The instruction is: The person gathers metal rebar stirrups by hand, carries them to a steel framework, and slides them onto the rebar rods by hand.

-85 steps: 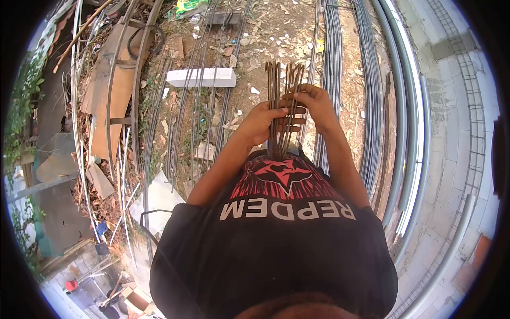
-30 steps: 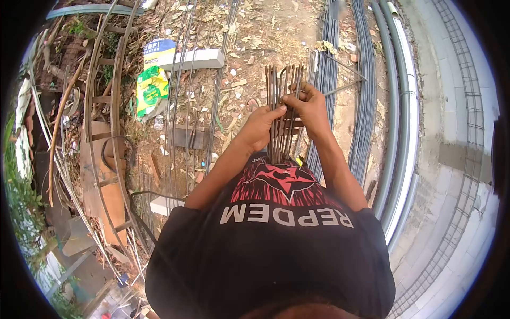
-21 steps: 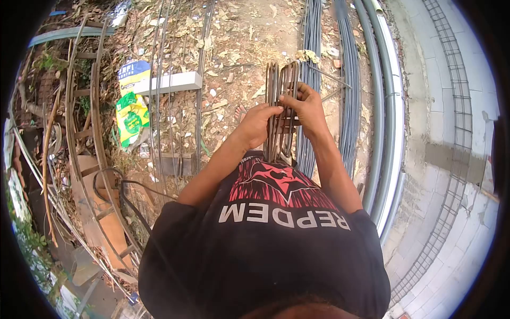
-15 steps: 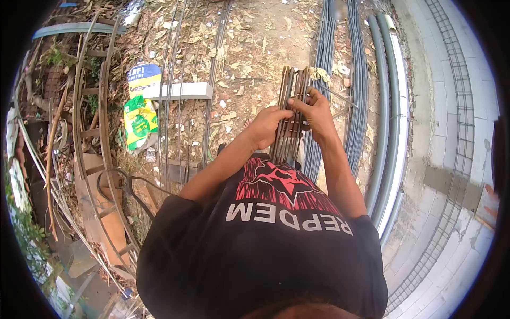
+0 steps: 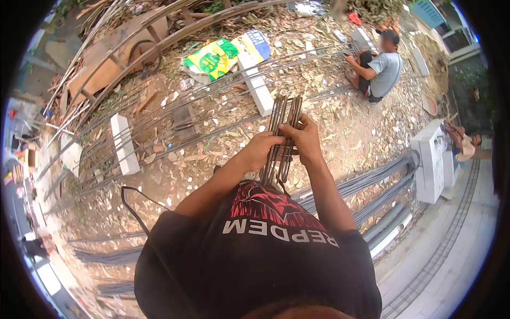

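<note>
A bundle of rusty steel rebar stirrups (image 5: 285, 109), bent into narrow loops, stands out in front of my chest. My left hand (image 5: 261, 149) is closed on the left side of the bundle, its thumb lying across the bars. On the right side, my right hand (image 5: 304, 138) grips the same stirrups, thumb in front and fingers curled behind. The two thumbs almost meet at the middle. The lower ends of the loops come close to my black T-shirt (image 5: 255, 255).
Long rebars (image 5: 212, 90) run over white blocks (image 5: 123, 143) on leaf-strewn ground. A co-worker (image 5: 383, 69) crouches at their far end. Bundled bars (image 5: 366, 183) and grey pipes (image 5: 388, 223) lie right; a wooden ladder (image 5: 159, 45) lies upper left. Another person (image 5: 465, 142) is far right.
My view has swung round to the right, bringing the crouching co-worker and the stacked white blocks into sight. Both hands still hold the stirrups.
</note>
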The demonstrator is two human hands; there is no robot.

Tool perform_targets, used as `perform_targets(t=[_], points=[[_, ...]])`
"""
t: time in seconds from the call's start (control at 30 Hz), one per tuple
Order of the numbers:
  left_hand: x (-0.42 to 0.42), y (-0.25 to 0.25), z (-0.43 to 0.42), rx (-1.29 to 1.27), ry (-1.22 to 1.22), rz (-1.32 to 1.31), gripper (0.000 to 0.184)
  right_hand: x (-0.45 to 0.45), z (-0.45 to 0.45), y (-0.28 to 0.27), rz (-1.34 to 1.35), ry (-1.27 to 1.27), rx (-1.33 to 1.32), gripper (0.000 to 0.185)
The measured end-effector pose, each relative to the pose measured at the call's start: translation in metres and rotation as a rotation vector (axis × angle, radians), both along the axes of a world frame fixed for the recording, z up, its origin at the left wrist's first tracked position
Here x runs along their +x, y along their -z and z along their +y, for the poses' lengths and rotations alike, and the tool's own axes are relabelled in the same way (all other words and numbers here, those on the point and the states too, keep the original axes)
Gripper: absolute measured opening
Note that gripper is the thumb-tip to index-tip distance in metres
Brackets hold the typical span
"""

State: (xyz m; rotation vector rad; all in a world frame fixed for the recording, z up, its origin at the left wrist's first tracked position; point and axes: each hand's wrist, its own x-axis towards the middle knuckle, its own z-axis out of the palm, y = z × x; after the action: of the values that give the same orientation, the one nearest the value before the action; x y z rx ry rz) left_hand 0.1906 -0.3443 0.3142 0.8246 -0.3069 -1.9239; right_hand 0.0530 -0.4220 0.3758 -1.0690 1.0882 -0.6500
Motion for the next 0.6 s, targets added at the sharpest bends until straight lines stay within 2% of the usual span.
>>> perform_targets(t=[0.1, 0.2, 0.23, 0.33, 0.47, 0.6], points=[[0.028, -0.005, 0.05, 0.041, -0.297, -0.023, 0.031, 0.053, 0.009, 0.011, -0.014, -0.285, -0.028, 0.024], [0.051, -0.01, 0.117, 0.048, -0.5, -0.004, 0.031, 0.102, 0.046, 0.017, 0.041, -0.567, 0.053, 0.026], [0.053, -0.016, 0.136, 0.099, -0.583, -0.016, 0.03, 0.115, 0.059, 0.029, -0.044, -0.63, 0.077, 0.027], [0.06, -0.011, 0.194, 0.15, -0.762, -0.031, 0.028, 0.151, 0.11, 0.037, -0.051, -0.767, 0.075, 0.029], [0.065, 0.008, 0.263, 0.161, -0.958, 0.031, 0.028, 0.19, 0.179, 0.04, 0.084, -0.954, 0.075, 0.03], [0.084, 0.028, 0.334, 0.099, -1.072, 0.094, 0.033, 0.235, 0.252, 0.041, 0.087, -1.134, 0.04, 0.028]])
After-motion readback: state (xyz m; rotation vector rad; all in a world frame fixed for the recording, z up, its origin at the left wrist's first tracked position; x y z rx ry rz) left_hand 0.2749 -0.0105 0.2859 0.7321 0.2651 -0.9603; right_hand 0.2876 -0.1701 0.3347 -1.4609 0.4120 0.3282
